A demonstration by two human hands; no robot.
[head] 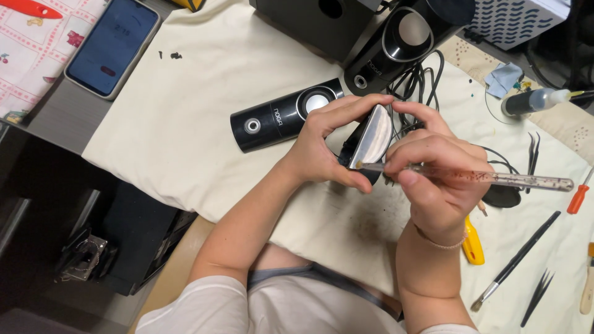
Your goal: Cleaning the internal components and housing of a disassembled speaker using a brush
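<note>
Clear-handled brush [495, 179] pinched in right hand [433, 185], bristle tip touching the silver face of a small black speaker part [370, 141]. Left hand [325, 145] wraps that part closed, holding it tilted above the cream cloth [185, 124]. Black cylindrical speaker [278, 117] lies just behind. Phone [114, 46] far left; tweezers [532, 154], black brush [516, 260] at right.

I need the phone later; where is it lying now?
In the head view the phone lies at upper left, beside the cream cloth, far from both hands.
</note>
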